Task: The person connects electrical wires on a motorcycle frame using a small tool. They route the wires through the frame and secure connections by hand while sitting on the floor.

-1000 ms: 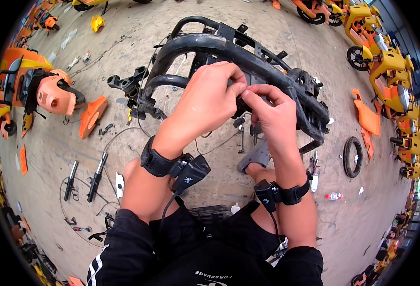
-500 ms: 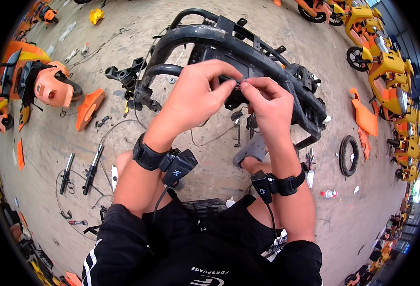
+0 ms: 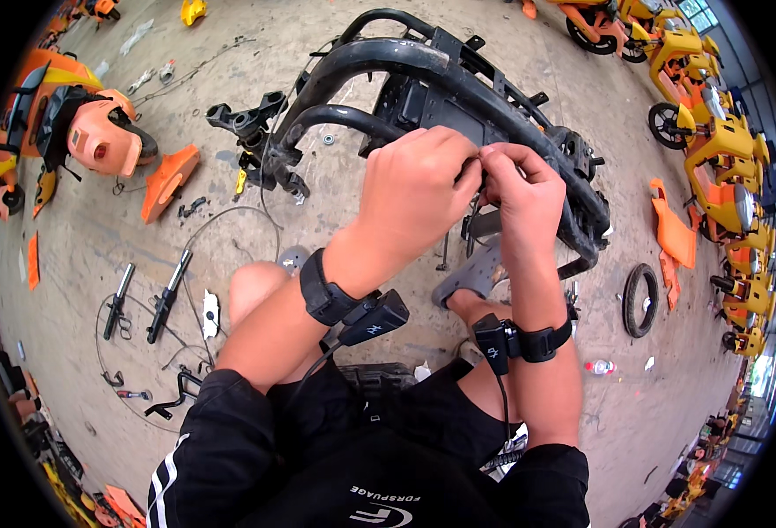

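Observation:
A black tubular scooter frame (image 3: 405, 55) stands in front of me, scuffed on its upper tube. My left hand (image 3: 416, 195) and my right hand (image 3: 525, 189) meet close to its near side. Fingers of both are pinched together, tip to tip. Whatever small thing they hold is hidden between the fingertips. The back of the left hand covers most of its own fingers. Below the hands, thin dark cables hang from the frame. A black strap with a small box sits on each wrist.
On the floor at left lie two fork tubes (image 3: 169, 297), loose cables and an orange panel (image 3: 169, 183). A partly stripped orange scooter (image 3: 102, 145) stands beyond them. At right are a tyre (image 3: 640, 301), a bottle (image 3: 599, 367), orange panels (image 3: 672, 225) and a row of yellow scooters (image 3: 718, 145).
My left hand has rolled over and moved right, its back now facing up. The right hand has shifted slightly right, and the fingertips remain together.

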Demonstrator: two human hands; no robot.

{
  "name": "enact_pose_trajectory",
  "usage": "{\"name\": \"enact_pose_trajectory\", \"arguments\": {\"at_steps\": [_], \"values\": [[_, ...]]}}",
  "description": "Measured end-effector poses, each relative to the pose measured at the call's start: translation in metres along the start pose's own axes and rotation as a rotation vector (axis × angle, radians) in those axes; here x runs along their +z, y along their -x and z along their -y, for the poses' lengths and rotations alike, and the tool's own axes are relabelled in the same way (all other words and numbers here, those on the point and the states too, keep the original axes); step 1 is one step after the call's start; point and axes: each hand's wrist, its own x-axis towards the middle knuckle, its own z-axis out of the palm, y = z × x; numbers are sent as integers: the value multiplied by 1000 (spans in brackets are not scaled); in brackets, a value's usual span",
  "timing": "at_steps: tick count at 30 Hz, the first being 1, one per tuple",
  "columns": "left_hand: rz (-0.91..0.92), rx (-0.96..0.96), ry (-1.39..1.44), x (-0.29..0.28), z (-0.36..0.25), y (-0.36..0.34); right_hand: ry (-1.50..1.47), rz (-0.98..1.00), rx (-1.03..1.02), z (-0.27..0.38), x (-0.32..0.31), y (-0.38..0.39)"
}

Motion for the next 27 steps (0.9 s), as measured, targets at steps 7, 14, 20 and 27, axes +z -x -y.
{"name": "enact_pose_trajectory", "arguments": {"at_steps": [7, 14, 20, 27], "values": [[-61, 23, -92, 7, -7, 1, -48, 67, 92, 8, -3, -5], [25, -318, 260, 1, -15, -7, -57, 61, 143, 8, -5, -11], [83, -231, 180, 0, -6, -6, -43, 72, 142, 7, -6, -13], [45, -159, 157, 4, -4, -5, -69, 56, 140, 9, -5, -11]]}}
